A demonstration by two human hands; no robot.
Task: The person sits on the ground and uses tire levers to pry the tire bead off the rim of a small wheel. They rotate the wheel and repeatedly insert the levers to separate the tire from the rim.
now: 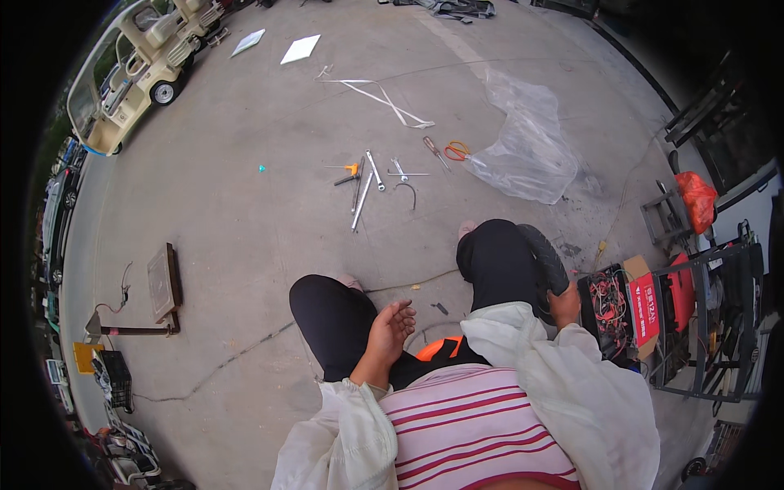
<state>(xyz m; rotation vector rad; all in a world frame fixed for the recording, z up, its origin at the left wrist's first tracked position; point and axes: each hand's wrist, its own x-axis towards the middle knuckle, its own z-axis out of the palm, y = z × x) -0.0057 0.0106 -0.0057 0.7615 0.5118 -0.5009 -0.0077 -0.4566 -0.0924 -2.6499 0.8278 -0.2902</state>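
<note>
My right hand (563, 307) is at the side of my right knee, gripping a black rubber tyre (545, 260) that stands against the outside of my leg. Part of the tyre is hidden behind the leg. Over my left thigh my left hand (392, 336) is held with its fingers apart and slightly bent, nothing in it. Something orange and black (442, 349) shows between my thighs, mostly covered. On the concrete ahead lie wrenches (376, 171), an orange-handled tool (352, 170), a screwdriver (435, 153) and orange-handled scissors (457, 151).
A clear plastic sheet (527, 139) and a white strap (384, 102) lie farther off. At right are a red cardboard box (643, 306), a crate of red wires (608, 310) and a metal rack (702, 327). A platform scale (165, 283) stands left; a cream cart (135, 82) is parked beyond.
</note>
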